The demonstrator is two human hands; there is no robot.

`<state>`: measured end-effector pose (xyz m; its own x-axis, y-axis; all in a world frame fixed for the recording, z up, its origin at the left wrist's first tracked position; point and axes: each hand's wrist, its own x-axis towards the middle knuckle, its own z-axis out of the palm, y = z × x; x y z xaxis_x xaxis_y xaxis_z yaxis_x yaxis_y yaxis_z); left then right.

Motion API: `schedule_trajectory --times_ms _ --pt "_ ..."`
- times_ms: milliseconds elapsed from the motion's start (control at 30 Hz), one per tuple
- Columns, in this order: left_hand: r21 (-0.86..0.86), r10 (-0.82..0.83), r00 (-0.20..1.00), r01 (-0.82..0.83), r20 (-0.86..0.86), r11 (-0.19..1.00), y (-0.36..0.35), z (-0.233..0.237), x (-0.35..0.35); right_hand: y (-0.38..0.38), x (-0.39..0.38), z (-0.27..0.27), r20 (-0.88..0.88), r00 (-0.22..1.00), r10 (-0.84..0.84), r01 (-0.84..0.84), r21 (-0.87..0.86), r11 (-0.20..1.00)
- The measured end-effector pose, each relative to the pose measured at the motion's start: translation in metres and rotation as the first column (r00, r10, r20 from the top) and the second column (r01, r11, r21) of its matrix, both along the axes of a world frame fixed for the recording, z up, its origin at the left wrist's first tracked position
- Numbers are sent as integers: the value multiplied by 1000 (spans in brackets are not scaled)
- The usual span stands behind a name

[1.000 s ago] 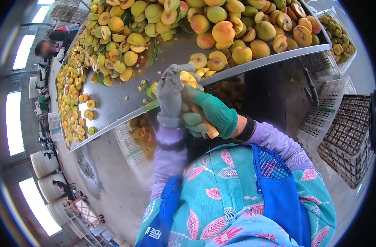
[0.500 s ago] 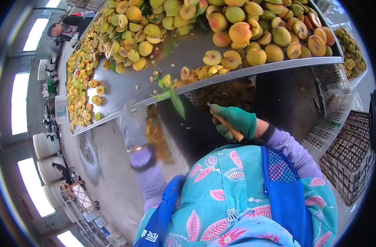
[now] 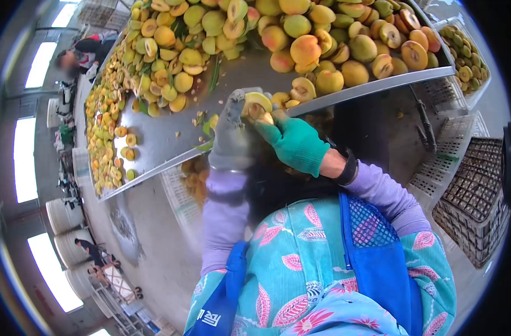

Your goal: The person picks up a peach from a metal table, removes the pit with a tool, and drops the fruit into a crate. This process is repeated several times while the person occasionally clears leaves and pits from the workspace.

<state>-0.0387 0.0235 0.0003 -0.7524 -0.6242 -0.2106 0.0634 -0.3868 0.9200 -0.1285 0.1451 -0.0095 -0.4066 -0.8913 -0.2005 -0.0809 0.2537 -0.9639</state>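
My left hand (image 3: 231, 131), in a grey glove, is closed around a cut yellow peach (image 3: 258, 104) at the front edge of the metal table. The peach's open face, with the hollow in its middle, turns toward my right hand (image 3: 299, 144). That hand wears a green glove, and its thumb and fingers press against the fruit's lower side. A small wood-handled knife showed in it half a second ago; the knife is now hidden behind glove and fruit. Right beside the hands, peach halves (image 3: 303, 89) lie along the table rim.
Whole and halved peaches (image 3: 177, 64) heap over the metal table (image 3: 155, 120), with leaves and pits among them. Below its edge stands a white crate (image 3: 180, 190). At right are a white perforated crate (image 3: 443, 159) and dark stacked crates (image 3: 471, 196). Other people (image 3: 90, 53) are farther off.
My left hand has moved right and up and now holds a cut peach. My right hand has moved up and left to meet it. The view has shifted slightly.
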Motion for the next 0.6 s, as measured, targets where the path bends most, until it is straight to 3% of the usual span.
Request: schedule_trajectory --times_ms 33,167,267,367,467,600 --pt "223 105 992 -86 -74 971 6 2 4 1 5 4 28 1000 4 -4 -17 1000" --pt "-85 132 989 -137 -61 987 10 -6 4 2 21 0 62 996 -69 76 -116 990" --pt "-406 167 985 -169 -40 898 10 -5 1 -1 28 4 79 987 -143 152 -124 981" --pt "-250 235 967 -251 -94 935 16 -2 4 -4 37 -3 62 987 -150 157 -130 979" --pt "-376 276 955 -297 -110 878 12 -12 11 -6 40 -8 76 991 -106 117 -161 980" --pt "-380 315 949 -303 -32 874 16 -5 6 -8 40 -11 127 987 -96 119 -184 976"
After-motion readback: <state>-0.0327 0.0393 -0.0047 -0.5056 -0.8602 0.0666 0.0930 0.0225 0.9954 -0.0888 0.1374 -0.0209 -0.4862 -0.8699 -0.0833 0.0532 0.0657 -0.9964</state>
